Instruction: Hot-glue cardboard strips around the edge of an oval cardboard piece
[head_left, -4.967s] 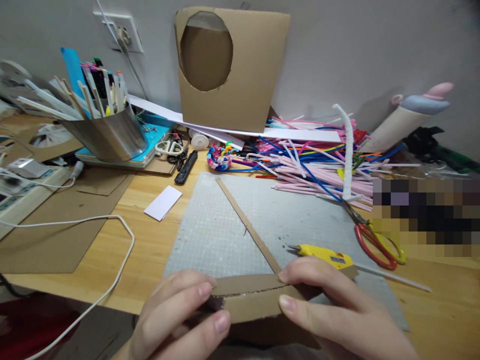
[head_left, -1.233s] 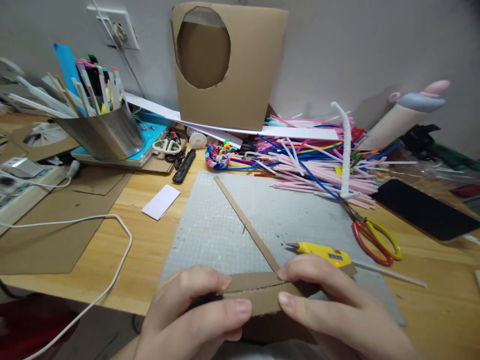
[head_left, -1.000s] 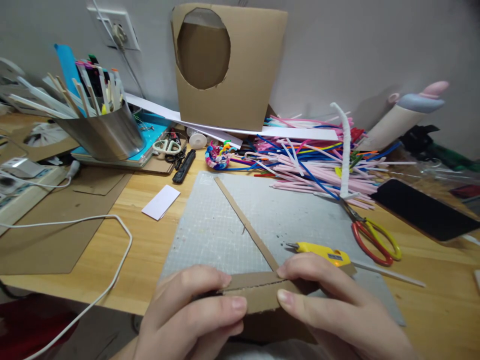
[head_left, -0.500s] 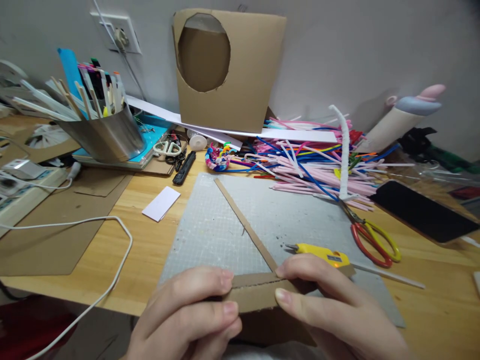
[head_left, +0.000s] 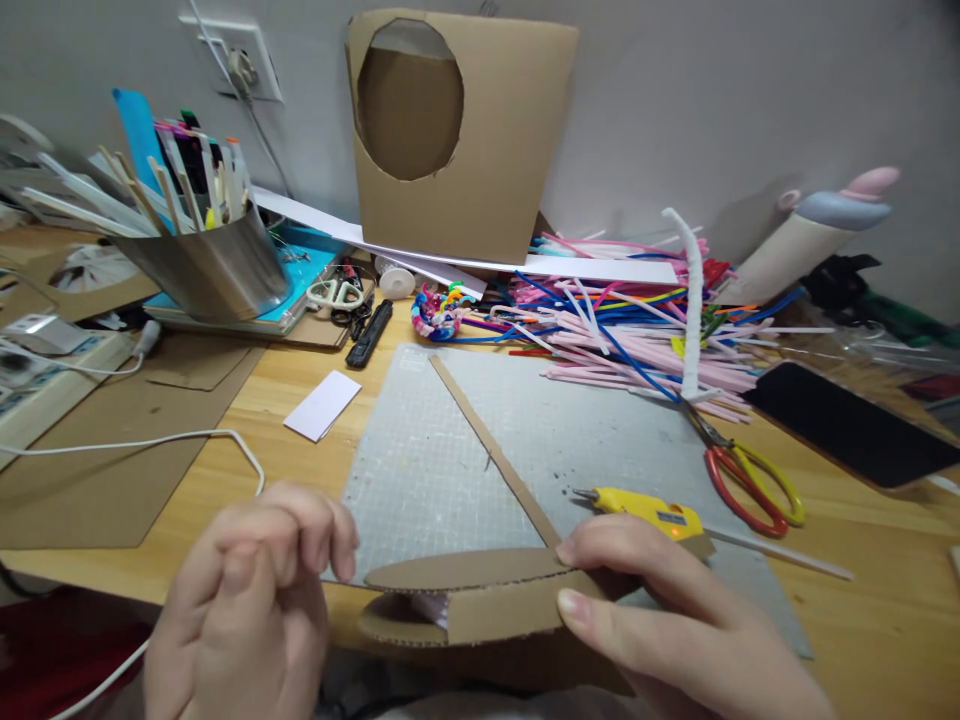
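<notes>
Right hand (head_left: 690, 620): you have it clamped on the right part of the brown corrugated-cardboard shape (head_left: 502, 605) — two rounded faces with a strip wall between — thumb on the wall, finger on the upper face.
Left hand (head_left: 251, 610): off the cardboard, beside the near left corner of the grey gridded cutting mat (head_left: 420, 450), your fingers curled with the thumb against them.
Cardboard shape: at the mat's near edge, gaping leftward where the wall stops.
Handling: probably light and fairly stiff, not slippery, but easily crushed; pinch where the wall backs the faces — avoid the unsupported left rim.
On the mat: a narrow brown cardboard strip (head_left: 480, 432) and a yellow glue gun (head_left: 649, 508).
Across the mat's right edge: red-and-yellow-handled scissors (head_left: 724, 438).
</notes>
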